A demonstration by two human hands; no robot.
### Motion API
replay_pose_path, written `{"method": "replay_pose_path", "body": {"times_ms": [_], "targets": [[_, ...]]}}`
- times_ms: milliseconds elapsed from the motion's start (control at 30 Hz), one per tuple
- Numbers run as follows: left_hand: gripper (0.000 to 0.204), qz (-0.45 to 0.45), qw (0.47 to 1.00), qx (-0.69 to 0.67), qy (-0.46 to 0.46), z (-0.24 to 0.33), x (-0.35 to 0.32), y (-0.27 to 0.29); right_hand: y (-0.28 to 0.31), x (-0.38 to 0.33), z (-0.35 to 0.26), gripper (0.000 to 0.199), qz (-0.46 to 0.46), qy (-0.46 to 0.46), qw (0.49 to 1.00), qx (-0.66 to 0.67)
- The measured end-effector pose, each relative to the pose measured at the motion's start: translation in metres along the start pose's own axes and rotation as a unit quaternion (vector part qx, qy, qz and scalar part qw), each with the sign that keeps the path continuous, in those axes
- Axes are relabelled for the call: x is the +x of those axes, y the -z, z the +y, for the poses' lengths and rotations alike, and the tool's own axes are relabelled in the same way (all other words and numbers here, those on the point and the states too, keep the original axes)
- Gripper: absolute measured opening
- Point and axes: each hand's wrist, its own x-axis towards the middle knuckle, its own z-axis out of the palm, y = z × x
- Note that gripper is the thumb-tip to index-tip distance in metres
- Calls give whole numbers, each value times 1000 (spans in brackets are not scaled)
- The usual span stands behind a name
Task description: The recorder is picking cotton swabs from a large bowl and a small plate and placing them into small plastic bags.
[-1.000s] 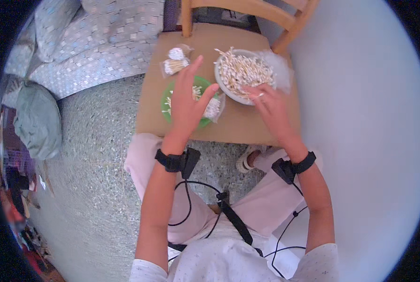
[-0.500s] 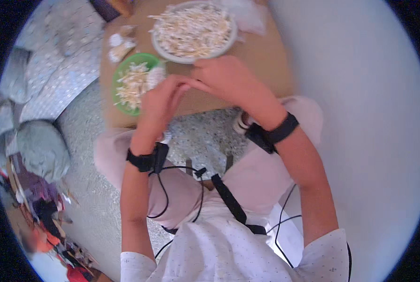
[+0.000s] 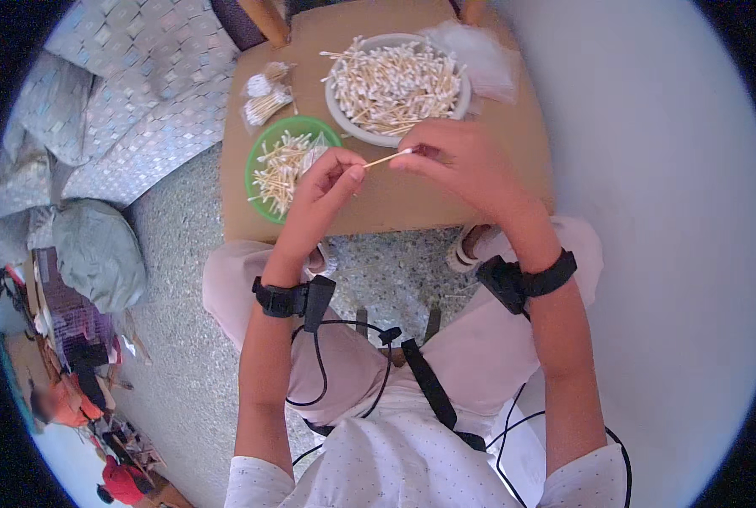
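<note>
A single cotton swab [image 3: 383, 160] spans the space between my hands, its wooden stick slanting up to a white tip. My left hand [image 3: 323, 190] pinches the stick's lower end beside the green bowl [image 3: 253, 158]. At the white tip, the fingers of my right hand [image 3: 463, 161] are closed around the swab. Loose cotton swabs [image 3: 281, 169] fill the green bowl, and something clear like plastic film [image 3: 314, 152] lies at its right side, partly behind my left hand. Beyond my right hand stands a large white bowl [image 3: 344, 121] heaped with more swabs.
Small clear packs of swabs [image 3: 266, 95] lie at the far left of the brown board [image 3: 378, 216]. Clear plastic bags [image 3: 488, 63] rest right of the white bowl. A pale wall [image 3: 649, 212] runs along the right. Cushions, a grey-green sack [image 3: 99, 254] and people are at left.
My hands have drawn apart, and the swab between them now shows clearly. The whole view has shifted, so the bowls and board sit further right and lower.
</note>
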Motion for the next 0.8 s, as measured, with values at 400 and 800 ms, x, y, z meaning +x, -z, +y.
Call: {"method": "replay_pose_path", "body": {"times_ms": [400, 800], "targets": [[12, -42, 996, 83, -15, 4, -1, -9, -43, 7, -3, 17, 174, -39, 981, 77], [14, 186, 973, 51, -130, 8, 1, 8, -57, 3, 3, 14, 10, -102, 987, 123]]}}
